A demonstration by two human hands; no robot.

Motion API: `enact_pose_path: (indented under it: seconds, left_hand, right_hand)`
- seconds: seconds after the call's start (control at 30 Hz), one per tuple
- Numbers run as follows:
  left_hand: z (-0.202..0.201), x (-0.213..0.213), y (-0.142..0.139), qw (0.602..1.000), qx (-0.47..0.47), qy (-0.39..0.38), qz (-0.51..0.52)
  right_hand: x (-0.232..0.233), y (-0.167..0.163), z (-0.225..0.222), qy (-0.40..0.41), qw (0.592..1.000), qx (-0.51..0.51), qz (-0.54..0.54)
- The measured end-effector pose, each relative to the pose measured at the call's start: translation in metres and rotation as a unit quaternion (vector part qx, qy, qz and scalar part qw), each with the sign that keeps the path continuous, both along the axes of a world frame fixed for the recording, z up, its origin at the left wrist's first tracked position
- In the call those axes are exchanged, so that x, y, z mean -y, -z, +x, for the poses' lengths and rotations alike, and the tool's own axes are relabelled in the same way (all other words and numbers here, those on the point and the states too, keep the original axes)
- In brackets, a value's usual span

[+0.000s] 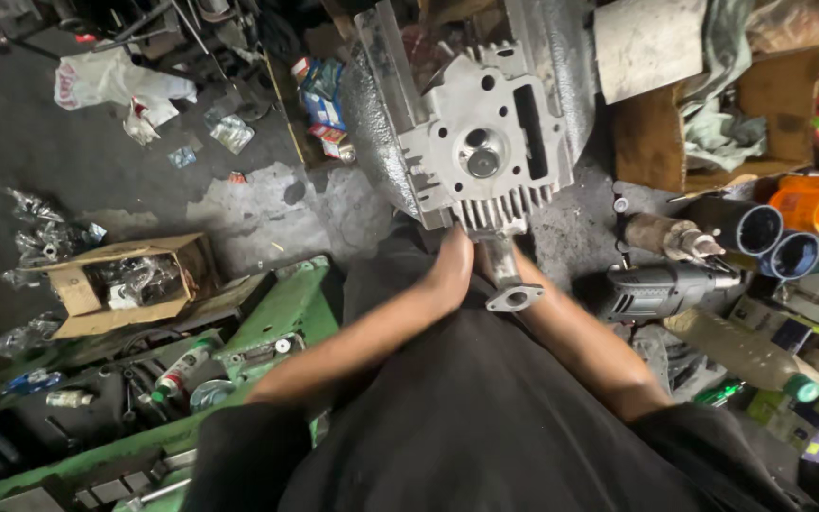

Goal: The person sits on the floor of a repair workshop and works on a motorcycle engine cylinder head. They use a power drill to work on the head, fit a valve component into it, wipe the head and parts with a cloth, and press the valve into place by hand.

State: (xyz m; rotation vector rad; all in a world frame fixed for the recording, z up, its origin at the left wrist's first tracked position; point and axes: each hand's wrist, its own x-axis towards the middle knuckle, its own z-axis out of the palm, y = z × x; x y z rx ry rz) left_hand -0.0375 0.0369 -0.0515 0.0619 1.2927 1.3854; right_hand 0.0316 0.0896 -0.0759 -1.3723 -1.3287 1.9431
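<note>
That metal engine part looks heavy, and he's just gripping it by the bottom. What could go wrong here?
The finned cylinder head stands tilted, steadied only at its lower end by the left hand and the mostly hidden right hand; it could tip or slip onto the lap. The electric drill and spray cans lie close by, so a falling head might strike them.

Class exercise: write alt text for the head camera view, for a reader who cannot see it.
Seen from above, a person's left hand and right hand grip the base of a finned grey metal cylinder head over their dark-clothed lap. A green toolbox lies left, an electric drill right, on a cluttered workshop floor.
</note>
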Motion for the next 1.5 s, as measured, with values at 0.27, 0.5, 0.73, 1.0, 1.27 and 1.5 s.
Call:
enact_pose_path:
  seconds: [0.27,0.5,0.73,1.0,1.27,1.5]
  left_hand:
    - [-0.003,0.021,0.035,0.877,-0.381,0.287,-0.064]
    - [0.000,0.032,0.053,0.810,-0.373,0.453,-0.010]
    - [0.021,0.043,0.045,0.846,-0.465,0.258,0.040]
    - [0.011,0.029,0.067,0.858,-0.360,0.365,-0.040]
    - [0.025,0.032,0.057,0.911,-0.320,0.260,-0.025]
    - [0.026,0.030,0.046,0.942,-0.285,0.178,-0.014]
  right_hand:
    - [-0.008,0.038,0.010,-0.001,1.000,0.008,-0.008]
    - [0.026,0.025,0.026,-0.029,0.998,0.054,-0.013]
    - [-0.026,0.060,0.017,-0.041,0.998,0.024,-0.028]
    - [0.031,0.038,0.031,-0.024,0.998,0.057,-0.010]
    - [0.003,0.047,0.034,-0.021,0.999,0.039,-0.012]
    - [-0.005,0.043,0.028,-0.015,0.999,0.016,-0.023]
